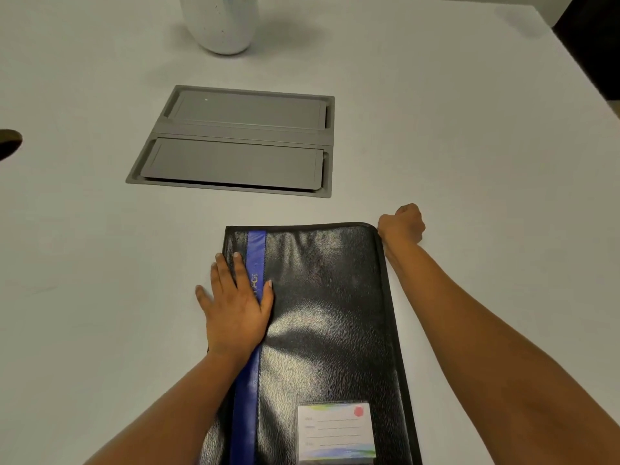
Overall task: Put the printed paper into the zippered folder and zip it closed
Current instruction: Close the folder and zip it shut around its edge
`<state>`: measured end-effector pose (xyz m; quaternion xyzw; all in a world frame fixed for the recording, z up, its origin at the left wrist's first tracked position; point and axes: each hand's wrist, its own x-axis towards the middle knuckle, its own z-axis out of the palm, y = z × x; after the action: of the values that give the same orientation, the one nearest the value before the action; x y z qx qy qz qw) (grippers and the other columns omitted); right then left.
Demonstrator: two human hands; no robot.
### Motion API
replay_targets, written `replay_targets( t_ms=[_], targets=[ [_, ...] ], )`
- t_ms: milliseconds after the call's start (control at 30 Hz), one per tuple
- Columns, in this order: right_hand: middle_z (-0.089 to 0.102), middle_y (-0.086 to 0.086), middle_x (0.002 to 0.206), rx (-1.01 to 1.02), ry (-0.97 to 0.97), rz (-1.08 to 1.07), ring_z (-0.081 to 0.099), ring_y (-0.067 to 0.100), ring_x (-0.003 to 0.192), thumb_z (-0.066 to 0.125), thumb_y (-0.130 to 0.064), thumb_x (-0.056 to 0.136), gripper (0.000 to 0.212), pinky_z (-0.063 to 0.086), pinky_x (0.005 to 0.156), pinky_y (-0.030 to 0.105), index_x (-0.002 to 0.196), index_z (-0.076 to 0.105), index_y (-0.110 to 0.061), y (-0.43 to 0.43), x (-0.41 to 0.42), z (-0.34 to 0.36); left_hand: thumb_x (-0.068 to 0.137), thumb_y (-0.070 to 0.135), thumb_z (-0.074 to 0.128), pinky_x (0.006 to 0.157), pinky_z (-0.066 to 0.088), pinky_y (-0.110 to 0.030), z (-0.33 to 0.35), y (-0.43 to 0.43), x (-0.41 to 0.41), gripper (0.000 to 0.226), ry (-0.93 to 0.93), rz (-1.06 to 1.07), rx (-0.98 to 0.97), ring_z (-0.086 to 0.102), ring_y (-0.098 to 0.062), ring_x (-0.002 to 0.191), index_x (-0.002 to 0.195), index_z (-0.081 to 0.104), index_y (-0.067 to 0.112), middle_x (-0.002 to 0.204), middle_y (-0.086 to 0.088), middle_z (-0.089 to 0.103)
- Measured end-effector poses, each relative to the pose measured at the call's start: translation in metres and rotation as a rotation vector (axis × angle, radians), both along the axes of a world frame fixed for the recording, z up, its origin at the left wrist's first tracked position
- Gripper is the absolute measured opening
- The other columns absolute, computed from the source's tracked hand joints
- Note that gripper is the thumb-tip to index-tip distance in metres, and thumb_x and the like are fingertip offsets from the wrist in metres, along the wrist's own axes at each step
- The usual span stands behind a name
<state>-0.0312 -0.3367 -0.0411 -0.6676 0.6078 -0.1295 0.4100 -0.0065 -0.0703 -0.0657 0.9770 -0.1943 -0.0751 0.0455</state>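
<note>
— Black folder (328, 297), lying shut and flat on the white table (469, 129); its near end is cut off by the frame. Any paper?
— Can't tell; none of the inside shows. The zip pull is hidden too.
— Hands?
— Two. The left hand (235, 307) lies flat, fingers spread, pressing the folder's left edge across its one blue stripe (256, 250) (outer fingers on the table). The right hand (402, 226) is curled at the far right corner, touching it; whether it pinches anything, I can't tell.
— Else?
— One label card (335, 431), one grey hatch (235, 140) with two lids, one white vase (221, 21) cropped at the top.
</note>
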Motion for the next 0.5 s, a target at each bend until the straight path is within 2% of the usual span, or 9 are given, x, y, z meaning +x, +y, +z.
replay_targets(
  t_ms=[100, 200, 300, 400, 500],
  targets=[
    [0.029, -0.01, 0.065, -0.001, 0.001, 0.017, 0.044, 0.016, 0.086, 0.052, 0.001, 0.082, 0.019, 0.035, 0.073, 0.025, 0.088, 0.038, -0.011, -0.001, 0.007, 0.003, 0.086, 0.054, 0.015, 0.099, 0.032, -0.063, 0.0, 0.0, 0.0, 0.079, 0.0, -0.006, 0.003, 0.037, -0.04, 0.132, 0.142, 0.031, 0.002, 0.144, -0.028, 0.034],
    [0.035, -0.007, 0.067, 0.004, 0.027, 0.041, 0.043, 0.016, 0.086, 0.052, 0.0, 0.082, 0.023, 0.038, 0.074, 0.027, 0.072, 0.038, -0.016, -0.001, 0.011, 0.005, 0.085, 0.054, 0.015, 0.098, 0.033, -0.062, -0.001, 0.0, 0.001, 0.079, 0.004, -0.007, 0.018, 0.038, -0.04, 0.131, 0.141, 0.032, 0.001, 0.144, -0.029, 0.034],
    [0.045, -0.001, 0.084, -0.009, 0.041, 0.042, 0.043, 0.016, 0.087, 0.051, 0.001, 0.083, 0.019, 0.044, 0.083, 0.031, 0.08, 0.04, -0.015, -0.001, 0.012, 0.005, 0.084, 0.055, 0.012, 0.101, 0.03, -0.062, 0.0, 0.0, 0.001, 0.08, 0.004, -0.004, 0.019, 0.035, -0.039, 0.134, 0.143, 0.029, 0.003, 0.146, -0.027, 0.03],
    [0.042, -0.003, 0.076, -0.054, 0.037, 0.058, 0.043, 0.017, 0.085, 0.049, 0.004, 0.082, 0.025, 0.036, 0.072, 0.026, 0.073, 0.036, -0.015, 0.002, 0.011, 0.004, 0.083, 0.056, 0.009, 0.104, 0.027, -0.061, -0.001, 0.0, 0.0, 0.082, 0.005, -0.001, 0.011, 0.031, -0.038, 0.136, 0.145, 0.025, 0.004, 0.148, -0.026, 0.027],
    [0.041, -0.002, 0.071, -0.196, 0.02, 0.132, 0.045, 0.021, 0.078, 0.043, 0.01, 0.08, 0.023, 0.035, 0.067, 0.027, 0.087, 0.039, -0.011, 0.013, 0.011, 0.002, 0.084, 0.055, 0.011, 0.103, 0.028, -0.061, 0.0, 0.0, -0.001, 0.08, -0.001, 0.001, -0.005, 0.033, -0.038, 0.135, 0.144, 0.027, 0.004, 0.147, -0.027, 0.029]
  ],
)
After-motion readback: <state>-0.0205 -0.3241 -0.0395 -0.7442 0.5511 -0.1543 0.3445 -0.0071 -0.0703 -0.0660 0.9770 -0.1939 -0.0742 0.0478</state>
